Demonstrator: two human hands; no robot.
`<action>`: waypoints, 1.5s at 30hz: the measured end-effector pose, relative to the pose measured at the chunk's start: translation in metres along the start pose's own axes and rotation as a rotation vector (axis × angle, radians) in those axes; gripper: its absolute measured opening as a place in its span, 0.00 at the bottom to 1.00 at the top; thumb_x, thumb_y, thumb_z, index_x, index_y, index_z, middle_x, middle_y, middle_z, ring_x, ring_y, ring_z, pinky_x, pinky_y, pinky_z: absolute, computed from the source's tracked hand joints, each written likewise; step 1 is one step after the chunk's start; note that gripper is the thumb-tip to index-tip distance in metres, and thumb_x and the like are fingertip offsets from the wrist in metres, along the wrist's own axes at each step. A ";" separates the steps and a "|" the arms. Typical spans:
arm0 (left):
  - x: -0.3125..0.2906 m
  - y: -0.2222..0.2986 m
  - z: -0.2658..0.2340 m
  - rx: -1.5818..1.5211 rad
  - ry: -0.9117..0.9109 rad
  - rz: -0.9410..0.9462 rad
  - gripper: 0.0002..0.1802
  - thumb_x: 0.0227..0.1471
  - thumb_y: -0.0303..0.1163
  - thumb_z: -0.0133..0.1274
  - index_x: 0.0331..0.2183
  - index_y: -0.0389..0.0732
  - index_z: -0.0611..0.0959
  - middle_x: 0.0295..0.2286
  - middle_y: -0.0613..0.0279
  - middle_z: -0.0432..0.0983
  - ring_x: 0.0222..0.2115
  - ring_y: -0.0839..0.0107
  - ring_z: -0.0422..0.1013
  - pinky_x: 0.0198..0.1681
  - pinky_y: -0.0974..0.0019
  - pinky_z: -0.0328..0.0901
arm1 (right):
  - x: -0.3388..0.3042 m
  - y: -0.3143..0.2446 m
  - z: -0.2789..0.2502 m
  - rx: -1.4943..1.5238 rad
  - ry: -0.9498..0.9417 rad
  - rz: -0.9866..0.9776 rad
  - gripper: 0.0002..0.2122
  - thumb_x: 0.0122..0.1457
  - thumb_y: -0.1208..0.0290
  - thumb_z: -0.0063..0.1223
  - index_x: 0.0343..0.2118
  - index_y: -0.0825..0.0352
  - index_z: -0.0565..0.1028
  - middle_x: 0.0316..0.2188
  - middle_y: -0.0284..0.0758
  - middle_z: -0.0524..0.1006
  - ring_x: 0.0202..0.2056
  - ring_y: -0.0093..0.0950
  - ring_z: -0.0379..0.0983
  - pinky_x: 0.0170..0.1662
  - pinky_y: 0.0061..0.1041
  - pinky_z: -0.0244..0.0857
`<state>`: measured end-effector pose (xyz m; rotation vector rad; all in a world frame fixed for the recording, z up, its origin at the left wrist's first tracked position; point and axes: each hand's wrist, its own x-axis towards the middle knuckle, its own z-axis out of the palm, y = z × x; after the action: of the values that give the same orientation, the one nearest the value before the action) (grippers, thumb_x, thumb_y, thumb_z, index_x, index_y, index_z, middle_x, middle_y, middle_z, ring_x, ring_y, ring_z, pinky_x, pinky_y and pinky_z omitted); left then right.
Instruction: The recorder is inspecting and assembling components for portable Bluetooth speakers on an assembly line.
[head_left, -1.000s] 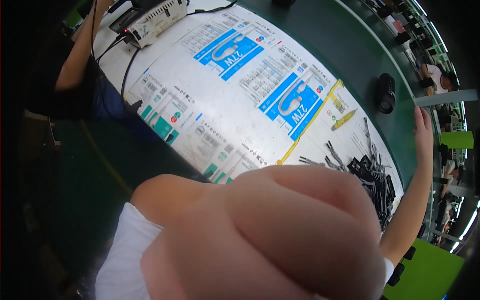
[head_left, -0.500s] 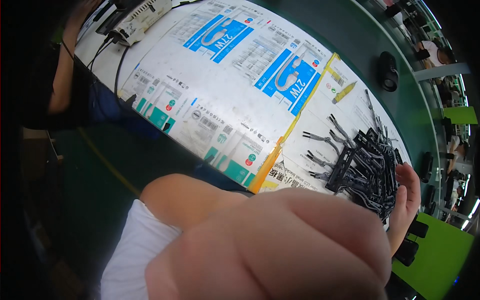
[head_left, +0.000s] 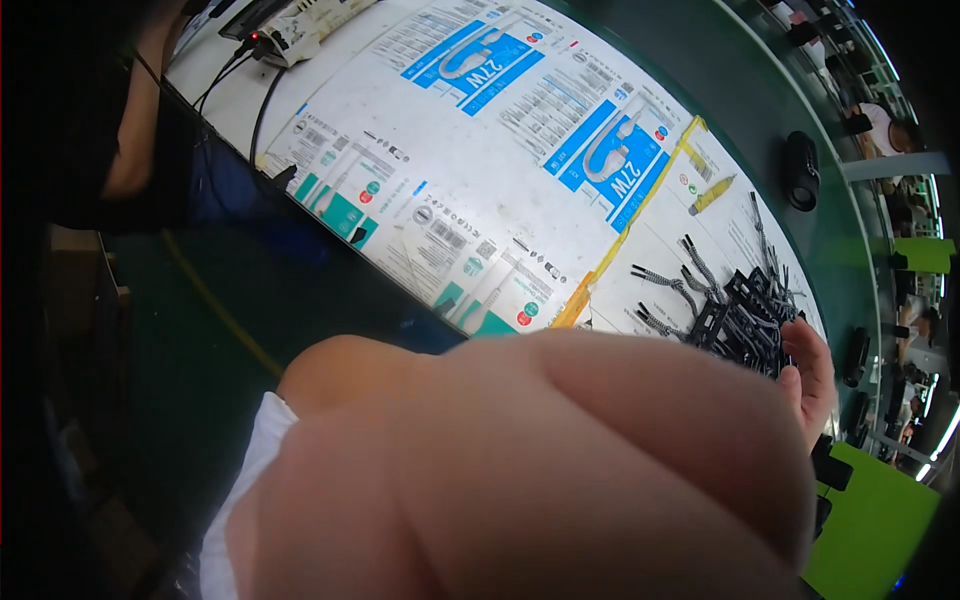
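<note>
My left hand (head_left: 610, 450) is raised very close in front of the head view, large and blurred, and its fingers do not show. The bent arm (head_left: 345, 365) behind it ends in a white sleeve (head_left: 235, 490). At the right edge of the table, my right hand (head_left: 812, 372) has its thumb and loosely curled fingers apart, with nothing seen between them. It is beside a heap of black-and-white braided cables (head_left: 735, 320) mixed with black flat pieces. Part of the heap and most of my right forearm are hidden behind my left hand.
The white tabletop (head_left: 470, 170) is covered with printed packaging sheets, crossed by yellow tape (head_left: 655, 195). A yellow pen-like tool (head_left: 712, 195) lies beyond the cables. A pale box (head_left: 300, 35) with black leads stands at far left, near another person's arm (head_left: 140, 120).
The view has shifted, so the table appears farther right. My left hand and arm cover more of the table and the cable heap. My right hand stays beside the heap.
</note>
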<state>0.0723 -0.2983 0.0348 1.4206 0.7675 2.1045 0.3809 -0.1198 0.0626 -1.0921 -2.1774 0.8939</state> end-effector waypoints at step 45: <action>0.074 -0.089 -0.011 0.587 -0.129 -0.136 0.16 0.41 0.18 0.52 0.38 0.36 0.76 0.34 0.58 0.73 0.36 0.68 0.69 0.39 0.70 0.63 | 0.125 0.019 0.002 -0.968 -0.174 0.042 0.10 0.49 0.66 0.54 0.30 0.68 0.77 0.28 0.42 0.76 0.33 0.41 0.73 0.37 0.35 0.67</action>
<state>0.0437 -0.1866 0.0195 1.7100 1.4630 1.7327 0.3225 -0.0073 0.0680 -1.5035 -2.8110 -0.1392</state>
